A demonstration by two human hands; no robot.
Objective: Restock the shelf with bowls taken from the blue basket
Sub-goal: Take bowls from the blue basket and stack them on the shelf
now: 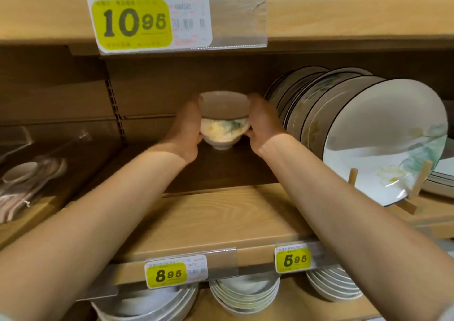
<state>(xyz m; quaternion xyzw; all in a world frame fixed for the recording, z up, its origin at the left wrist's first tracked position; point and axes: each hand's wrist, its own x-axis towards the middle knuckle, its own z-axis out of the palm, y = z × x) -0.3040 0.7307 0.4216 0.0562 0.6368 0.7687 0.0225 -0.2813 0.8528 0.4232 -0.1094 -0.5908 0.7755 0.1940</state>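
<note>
On wooden shelf [221, 217], hands [186, 129] [262, 126] hold bowl [223, 124], perhaps resting.

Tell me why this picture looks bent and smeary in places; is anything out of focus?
In the head view, the wide lens stretches the picture's edges and bends the shelf lines; the bowl, left hand and right hand are smeared, likely by motion; the 10.95 tag is soft; the recess behind the bowl is shadowed; the front plate is fairly sharp.

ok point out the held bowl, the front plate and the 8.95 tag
bowl [222, 130], head view, on its painted outer side
front plate [378, 134], head view, on its white face
8.95 tag [168, 275], head view, on its yellow part
</note>
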